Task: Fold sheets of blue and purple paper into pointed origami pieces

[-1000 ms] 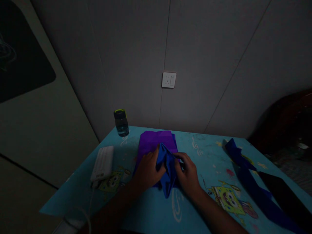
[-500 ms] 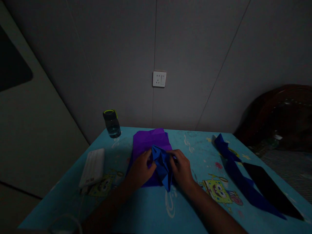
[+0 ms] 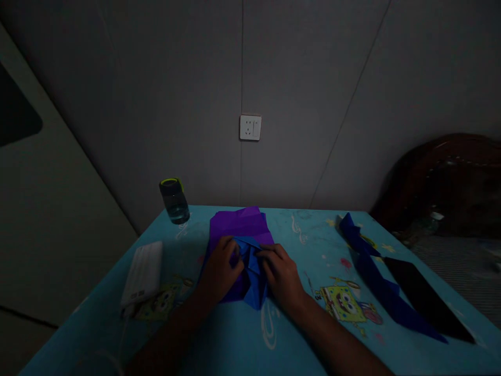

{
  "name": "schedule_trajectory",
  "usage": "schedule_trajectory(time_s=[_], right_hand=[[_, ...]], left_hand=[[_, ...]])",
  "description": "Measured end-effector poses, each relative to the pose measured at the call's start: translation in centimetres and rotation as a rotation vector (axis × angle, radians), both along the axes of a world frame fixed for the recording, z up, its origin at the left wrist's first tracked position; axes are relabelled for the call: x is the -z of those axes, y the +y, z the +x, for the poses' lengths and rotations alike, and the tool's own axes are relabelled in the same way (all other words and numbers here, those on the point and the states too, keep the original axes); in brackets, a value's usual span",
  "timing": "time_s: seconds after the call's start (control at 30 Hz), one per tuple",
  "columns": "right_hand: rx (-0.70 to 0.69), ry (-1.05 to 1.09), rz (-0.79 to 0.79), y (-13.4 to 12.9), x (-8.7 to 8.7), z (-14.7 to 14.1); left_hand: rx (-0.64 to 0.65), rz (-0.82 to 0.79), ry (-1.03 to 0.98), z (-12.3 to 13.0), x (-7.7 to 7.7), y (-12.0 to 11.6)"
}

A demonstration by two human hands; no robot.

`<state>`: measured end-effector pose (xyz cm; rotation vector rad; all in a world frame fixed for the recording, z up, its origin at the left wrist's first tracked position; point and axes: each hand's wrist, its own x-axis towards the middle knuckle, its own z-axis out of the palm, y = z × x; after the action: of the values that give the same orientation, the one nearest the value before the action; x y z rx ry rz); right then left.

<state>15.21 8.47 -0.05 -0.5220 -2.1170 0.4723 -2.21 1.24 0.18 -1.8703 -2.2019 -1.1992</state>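
Observation:
A folded piece of blue paper [image 3: 253,271] is held between my two hands, over a stack of purple sheets [image 3: 238,223] with blue paper under it. My left hand [image 3: 219,269] pinches the blue paper's left side, thumb toward the middle. On the other side, the fingers of my right hand [image 3: 279,271] are closed on its upper right edge. The folds stand partly open, with one pointed end toward me.
A white power bank [image 3: 143,271] with a cable lies left, and a water bottle [image 3: 175,201] stands behind it. Folded dark blue paper shapes [image 3: 391,297] and a flat black piece [image 3: 428,300] lie on the right of the patterned blue tablecloth [image 3: 309,334].
The blue paper has been turned and spread wider, its lower point now broader. My right hand's fingers have moved in over its upper edge. The whole view has shifted slightly.

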Motion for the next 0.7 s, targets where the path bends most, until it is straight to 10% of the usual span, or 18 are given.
schedule_trajectory(time_s=[0.43, 0.7], right_hand=[[0.021, -0.149, 0.245, -1.0, -0.7, 0.1], [0.079, 0.067, -0.117, 1.2, -0.5, 0.3]], left_hand=[[0.081, -0.040, -0.063, -0.1, 0.5, 0.6], [0.091, -0.042, -0.242, -0.5, -0.1, 0.5]])
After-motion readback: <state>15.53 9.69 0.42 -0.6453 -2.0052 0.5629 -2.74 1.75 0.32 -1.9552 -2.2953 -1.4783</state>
